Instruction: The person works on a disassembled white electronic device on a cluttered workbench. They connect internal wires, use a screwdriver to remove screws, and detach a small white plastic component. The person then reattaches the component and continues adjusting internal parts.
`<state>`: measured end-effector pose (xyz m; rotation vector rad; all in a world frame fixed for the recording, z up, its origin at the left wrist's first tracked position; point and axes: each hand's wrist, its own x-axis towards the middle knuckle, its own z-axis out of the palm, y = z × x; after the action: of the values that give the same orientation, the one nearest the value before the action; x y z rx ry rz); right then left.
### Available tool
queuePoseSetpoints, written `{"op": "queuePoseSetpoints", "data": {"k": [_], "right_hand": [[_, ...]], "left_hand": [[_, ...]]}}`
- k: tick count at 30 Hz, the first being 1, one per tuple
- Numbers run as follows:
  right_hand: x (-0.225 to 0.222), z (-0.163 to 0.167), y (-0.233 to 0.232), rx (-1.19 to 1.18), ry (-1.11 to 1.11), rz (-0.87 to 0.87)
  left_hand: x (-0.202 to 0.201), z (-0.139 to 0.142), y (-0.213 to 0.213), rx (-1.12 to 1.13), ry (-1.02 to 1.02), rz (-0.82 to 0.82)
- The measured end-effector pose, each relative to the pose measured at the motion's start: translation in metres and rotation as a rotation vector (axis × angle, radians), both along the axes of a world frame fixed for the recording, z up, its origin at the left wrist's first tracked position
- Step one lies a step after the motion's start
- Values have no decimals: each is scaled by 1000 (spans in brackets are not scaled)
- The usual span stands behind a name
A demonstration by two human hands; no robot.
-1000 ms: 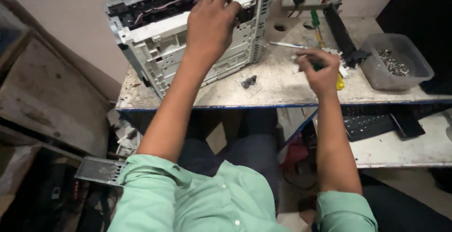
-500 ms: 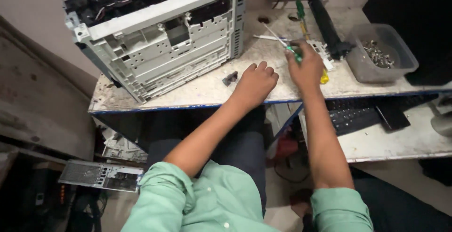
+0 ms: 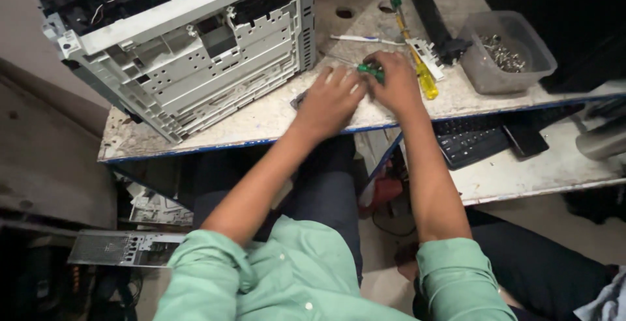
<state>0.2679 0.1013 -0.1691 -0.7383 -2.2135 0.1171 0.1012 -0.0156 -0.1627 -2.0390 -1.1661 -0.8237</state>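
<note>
The person wears a mint-green button-up shirt with short sleeves that end above the elbows (small pale buttons run down the front), and dark trousers. Both forearms are uncovered, and both hands are without gloves, rings or watch.

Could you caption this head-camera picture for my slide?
Both hands, left hand and right hand, meet at a green-handled screwdriver beside a stripped printer.

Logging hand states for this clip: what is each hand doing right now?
Left hand: fingers spread, resting on the workbench, holding nothing visible.
Right hand: closed on a green-handled screwdriver.
</note>
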Motion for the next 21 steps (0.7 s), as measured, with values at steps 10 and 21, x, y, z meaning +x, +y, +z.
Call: {"op": "queuePoseSetpoints", "data": {"k": [10,21], "right_hand": [[17,7,25,-426,975,0],[49,6,16,67,432,-334]], "left_hand": [[-66,1,-31,-393,-587,-216],[-66,-8,-22,-468,-597,-187]]}}
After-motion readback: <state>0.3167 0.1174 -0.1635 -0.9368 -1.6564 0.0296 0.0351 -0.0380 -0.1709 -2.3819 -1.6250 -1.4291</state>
